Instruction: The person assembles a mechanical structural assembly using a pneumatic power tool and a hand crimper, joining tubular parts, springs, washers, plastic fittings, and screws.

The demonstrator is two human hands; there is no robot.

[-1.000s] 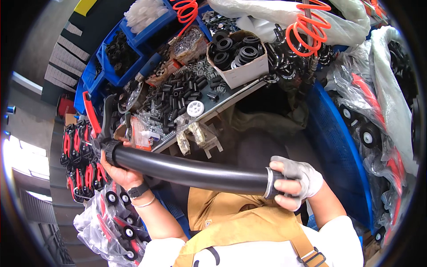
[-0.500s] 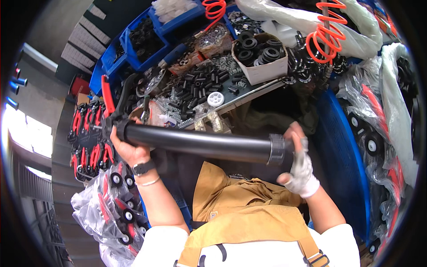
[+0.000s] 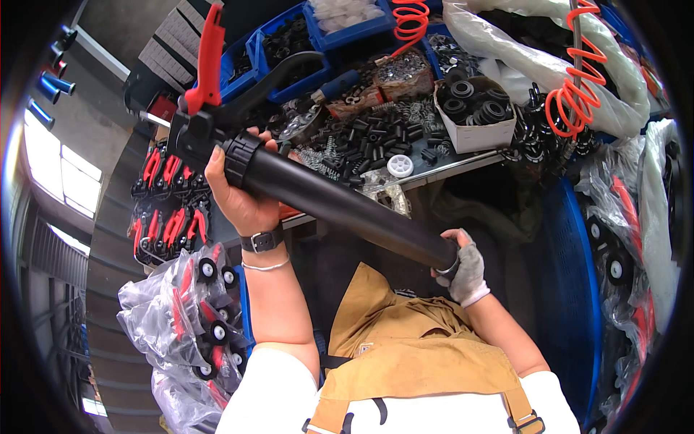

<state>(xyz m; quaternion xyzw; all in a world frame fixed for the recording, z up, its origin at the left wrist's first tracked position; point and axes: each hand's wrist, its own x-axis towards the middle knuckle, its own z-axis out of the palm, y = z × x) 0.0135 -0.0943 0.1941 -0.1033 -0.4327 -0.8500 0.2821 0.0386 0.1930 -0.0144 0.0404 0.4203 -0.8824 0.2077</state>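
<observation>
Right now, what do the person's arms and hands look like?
Short white sleeves on both sides. Left hand: ungloved, dark watch-style strap at the wrist, thin pale bangle nearer the elbow. Right hand: pale grey work glove, white cuff, fingers partly bare.

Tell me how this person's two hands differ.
The left hand is bare, while the right hand wears a pale grey glove that leaves fingertips showing. The left hand has a dark watch and bracelet at its wrist; the right hand shows only the glove's cuff there. The left hand holds the black tube near its ridged collar, the right hand its opposite end. Both hold the same tube.
</observation>
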